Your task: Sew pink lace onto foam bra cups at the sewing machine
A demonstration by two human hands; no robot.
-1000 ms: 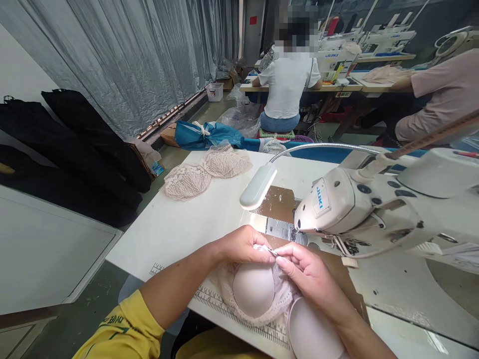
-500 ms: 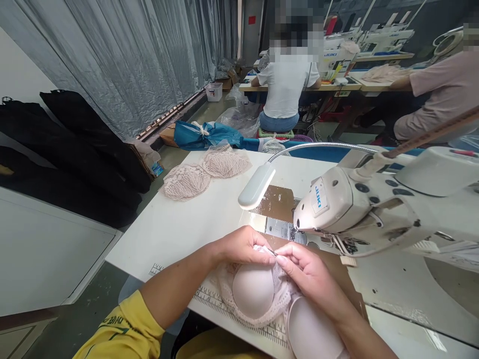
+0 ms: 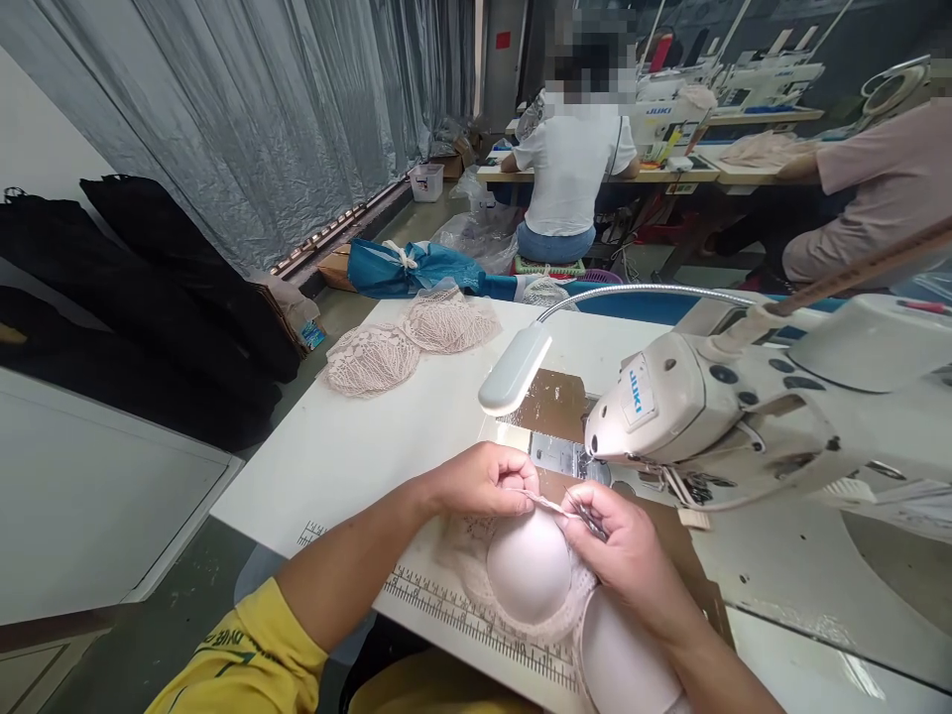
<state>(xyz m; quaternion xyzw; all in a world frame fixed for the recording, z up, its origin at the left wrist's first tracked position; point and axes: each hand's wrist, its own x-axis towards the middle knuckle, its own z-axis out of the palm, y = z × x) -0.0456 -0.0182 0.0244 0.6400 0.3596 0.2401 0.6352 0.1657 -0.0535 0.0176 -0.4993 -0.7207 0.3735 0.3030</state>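
Note:
A pale pink padded bra (image 3: pixel 530 570) with a lace edge lies on the white sewing table (image 3: pixel 357 446) in front of me. My left hand (image 3: pixel 482 480) is closed, pinching the bra's upper edge. My right hand (image 3: pixel 623 540) is closed too, gripping the same edge a little to the right, with a thin metal tool across its fingers. A narrow strip of fabric is stretched between both hands, just in front of the needle area of the white sewing machine (image 3: pixel 744 407).
A gooseneck lamp (image 3: pixel 515 368) hangs over the needle plate. Two lace bra cups (image 3: pixel 413 342) lie at the table's far left. A ruler strip (image 3: pixel 476 620) runs along the near edge. Two people sit at sewing tables behind. Black bags (image 3: pixel 149 288) are stacked at left.
Both hands have shifted slightly right and toward the machine, drawing the bra's edge taut between them. The cup has moved right with them.

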